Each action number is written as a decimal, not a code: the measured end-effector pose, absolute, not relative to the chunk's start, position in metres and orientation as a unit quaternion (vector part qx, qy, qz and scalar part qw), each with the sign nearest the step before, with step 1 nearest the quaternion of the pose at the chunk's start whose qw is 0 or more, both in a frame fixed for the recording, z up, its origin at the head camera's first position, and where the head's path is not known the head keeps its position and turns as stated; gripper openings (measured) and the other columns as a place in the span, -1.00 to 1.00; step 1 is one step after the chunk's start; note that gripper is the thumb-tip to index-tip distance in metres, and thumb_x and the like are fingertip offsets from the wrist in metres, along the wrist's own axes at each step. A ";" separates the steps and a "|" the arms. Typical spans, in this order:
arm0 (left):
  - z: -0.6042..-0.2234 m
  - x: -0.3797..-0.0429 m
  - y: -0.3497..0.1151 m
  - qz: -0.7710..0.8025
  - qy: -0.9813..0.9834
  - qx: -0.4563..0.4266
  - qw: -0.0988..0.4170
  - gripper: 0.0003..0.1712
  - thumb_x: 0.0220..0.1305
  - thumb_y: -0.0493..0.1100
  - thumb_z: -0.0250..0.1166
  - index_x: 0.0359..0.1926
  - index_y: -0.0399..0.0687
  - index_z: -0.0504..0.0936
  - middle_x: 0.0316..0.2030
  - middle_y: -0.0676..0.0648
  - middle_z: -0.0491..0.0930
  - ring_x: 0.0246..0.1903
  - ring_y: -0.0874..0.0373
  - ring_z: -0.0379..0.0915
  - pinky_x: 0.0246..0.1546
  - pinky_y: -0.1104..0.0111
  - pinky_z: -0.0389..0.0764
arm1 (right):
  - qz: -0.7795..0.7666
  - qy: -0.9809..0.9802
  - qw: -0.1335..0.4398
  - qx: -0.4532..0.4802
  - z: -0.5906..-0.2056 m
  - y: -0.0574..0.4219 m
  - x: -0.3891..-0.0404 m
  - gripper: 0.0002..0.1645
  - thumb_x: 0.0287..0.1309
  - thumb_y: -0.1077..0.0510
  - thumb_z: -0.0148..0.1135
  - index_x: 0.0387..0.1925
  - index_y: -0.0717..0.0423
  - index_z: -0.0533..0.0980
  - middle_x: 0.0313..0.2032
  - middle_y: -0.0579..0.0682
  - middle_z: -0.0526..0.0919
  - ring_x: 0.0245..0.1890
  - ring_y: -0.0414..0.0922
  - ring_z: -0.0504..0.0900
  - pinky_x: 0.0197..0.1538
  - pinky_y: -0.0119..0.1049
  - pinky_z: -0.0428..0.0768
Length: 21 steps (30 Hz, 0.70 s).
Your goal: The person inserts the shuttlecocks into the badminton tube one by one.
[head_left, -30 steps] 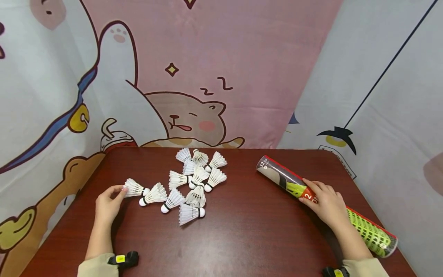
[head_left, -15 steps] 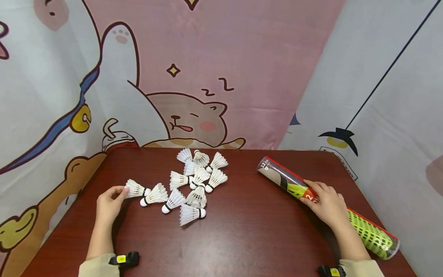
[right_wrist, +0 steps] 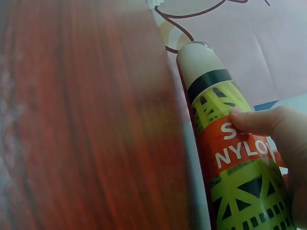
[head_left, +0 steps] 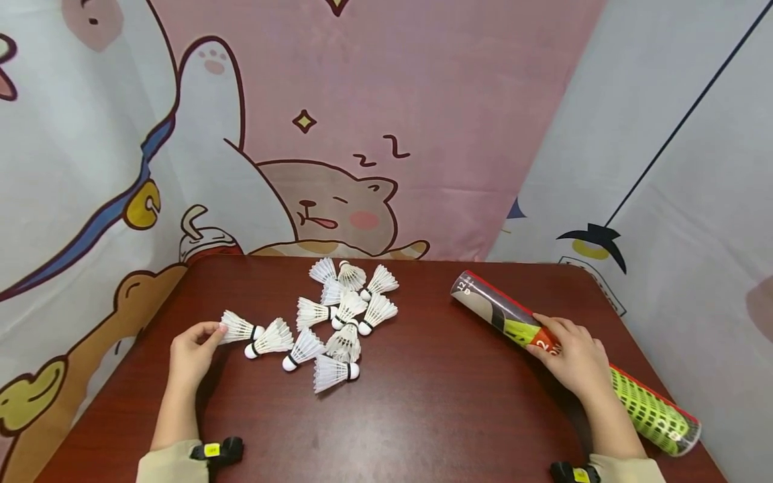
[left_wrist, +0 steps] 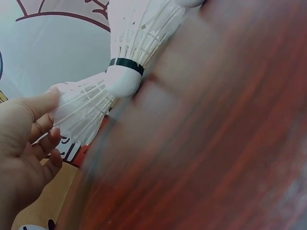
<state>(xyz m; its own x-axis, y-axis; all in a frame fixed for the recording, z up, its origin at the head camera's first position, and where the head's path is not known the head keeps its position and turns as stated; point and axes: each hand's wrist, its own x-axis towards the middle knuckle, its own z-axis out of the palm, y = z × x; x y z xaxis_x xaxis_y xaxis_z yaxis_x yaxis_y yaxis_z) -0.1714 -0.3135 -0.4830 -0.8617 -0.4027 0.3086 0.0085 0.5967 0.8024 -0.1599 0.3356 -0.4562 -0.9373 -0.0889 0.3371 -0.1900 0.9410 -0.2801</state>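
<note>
At the left end of a loose group of white shuttlecocks, my left hand [head_left: 192,354] pinches the feather skirt of one shuttlecock [head_left: 237,329]. In the left wrist view the thumb [left_wrist: 45,103] lies on those feathers, and a second shuttlecock [left_wrist: 123,79] overlaps the held one. On the right, my right hand [head_left: 576,355] grips a long shuttlecock tube [head_left: 489,308] around its middle. The tube lies slantwise on the table, printed grey, red and yellow-green. Its lettering shows beside the thumb [right_wrist: 254,120] in the right wrist view; the other fingers are mostly hidden behind it.
Several more shuttlecocks [head_left: 349,308] lie clustered at the middle and back of the dark red-brown table [head_left: 417,416]. A printed cartoon cloth [head_left: 459,134] hangs behind the table and along its sides. The near end of the tube reaches the table's right edge.
The whole head view has shifted slightly. Both hands keep their holds; the tube's near end sits slightly farther right and lower in view. The shuttlecocks stay in the same arrangement.
</note>
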 end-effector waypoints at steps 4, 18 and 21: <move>-0.483 -0.173 -0.314 -0.446 -0.854 0.122 0.238 -0.82 0.22 -0.21 0.35 -0.29 -0.31 0.67 -0.51 0.07 0.57 -0.50 0.31 0.34 -0.52 0.55 0.35 | 0.163 -0.968 0.172 0.078 -0.456 0.336 -0.160 -0.21 -0.04 -0.12 0.45 0.24 -0.05 0.41 0.07 0.19 0.46 0.00 0.22 0.36 -0.16 0.21 0.29; -0.465 -0.174 -0.303 -0.459 -0.833 0.106 0.290 -0.85 0.19 -0.26 0.36 -0.32 -0.32 0.67 -0.57 0.19 0.54 -0.53 0.32 0.32 -0.53 0.55 0.31 | 0.183 -0.956 0.204 0.100 -0.445 0.333 -0.152 -0.21 -0.11 -0.10 0.50 0.21 -0.09 0.45 0.05 0.14 0.49 -0.01 0.19 0.39 -0.14 0.19 0.28; -0.459 -0.174 -0.299 -0.457 -0.826 0.096 0.315 -0.87 0.17 -0.28 0.37 -0.33 -0.33 0.67 -0.58 0.20 0.52 -0.55 0.32 0.30 -0.55 0.56 0.29 | 0.190 -0.954 0.207 0.104 -0.443 0.333 -0.150 -0.20 -0.11 -0.10 0.51 0.22 -0.10 0.45 0.06 0.13 0.48 -0.01 0.19 0.39 -0.13 0.18 0.26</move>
